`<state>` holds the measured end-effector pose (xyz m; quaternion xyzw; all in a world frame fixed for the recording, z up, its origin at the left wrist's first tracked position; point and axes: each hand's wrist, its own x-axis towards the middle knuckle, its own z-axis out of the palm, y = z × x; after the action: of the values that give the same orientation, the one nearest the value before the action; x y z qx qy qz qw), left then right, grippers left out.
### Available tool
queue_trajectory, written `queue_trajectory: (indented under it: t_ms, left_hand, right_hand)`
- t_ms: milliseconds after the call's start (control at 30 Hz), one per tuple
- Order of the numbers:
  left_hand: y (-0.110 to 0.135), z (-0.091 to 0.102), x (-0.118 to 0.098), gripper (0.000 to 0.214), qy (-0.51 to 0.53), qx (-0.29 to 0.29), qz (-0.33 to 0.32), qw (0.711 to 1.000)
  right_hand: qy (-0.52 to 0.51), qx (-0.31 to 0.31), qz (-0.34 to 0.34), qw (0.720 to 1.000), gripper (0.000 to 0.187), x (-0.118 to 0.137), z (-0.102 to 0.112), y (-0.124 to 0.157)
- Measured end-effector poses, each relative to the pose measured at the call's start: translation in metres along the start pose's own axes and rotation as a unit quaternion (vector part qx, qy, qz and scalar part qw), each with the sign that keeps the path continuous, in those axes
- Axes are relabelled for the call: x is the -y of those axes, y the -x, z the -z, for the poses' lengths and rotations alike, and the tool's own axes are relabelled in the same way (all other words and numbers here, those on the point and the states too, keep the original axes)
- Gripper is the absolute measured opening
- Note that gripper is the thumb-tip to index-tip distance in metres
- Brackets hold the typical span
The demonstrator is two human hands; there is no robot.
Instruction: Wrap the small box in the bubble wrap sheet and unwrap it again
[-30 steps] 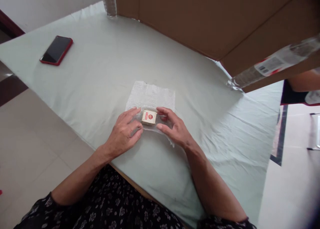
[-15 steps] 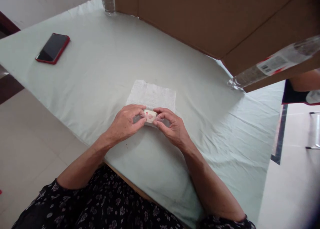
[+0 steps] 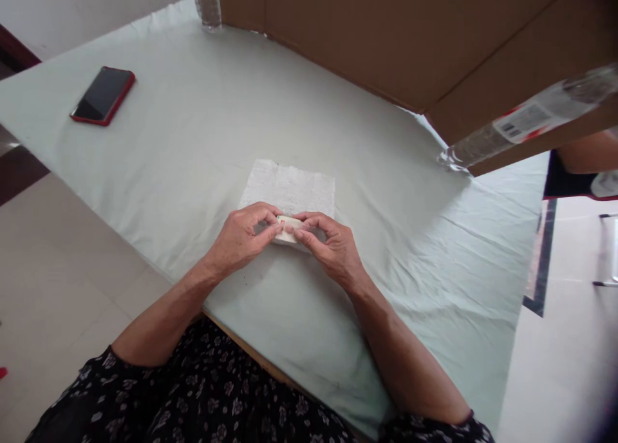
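Observation:
A small cream box with a red mark (image 3: 286, 228) lies on a white sheet of foam wrap (image 3: 290, 187) spread on the table. My left hand (image 3: 241, 237) grips the box's left side, fingers curled over the near edge of the wrap. On the other side my right hand (image 3: 328, 246) pinches it the same way. The near edge of the sheet is folded up over the box, which is mostly hidden between my fingers.
A pale green cloth covers the table (image 3: 193, 134). A red-cased phone (image 3: 103, 95) lies at the far left. A large cardboard box (image 3: 410, 37) stands at the back right, with clear plastic bottles (image 3: 526, 124) against it. Another person's arm (image 3: 586, 153) shows at the right edge.
Both hands have closed in on the box from either side. The near edge of the wrap has been drawn up over it, so the box's printed top no longer shows.

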<state>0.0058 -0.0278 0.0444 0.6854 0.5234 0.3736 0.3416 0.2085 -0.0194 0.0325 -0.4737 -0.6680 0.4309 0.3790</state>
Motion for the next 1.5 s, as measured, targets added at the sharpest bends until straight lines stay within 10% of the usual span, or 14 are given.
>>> queue_trajectory:
  t_ms: [1500]
  left_hand:
    - [0.014,0.006,0.008,0.010,0.001,0.018,-0.003,1.000]
  right_hand:
    - [0.005,-0.016,0.014,1.000,0.018,0.002,-0.015,0.007]
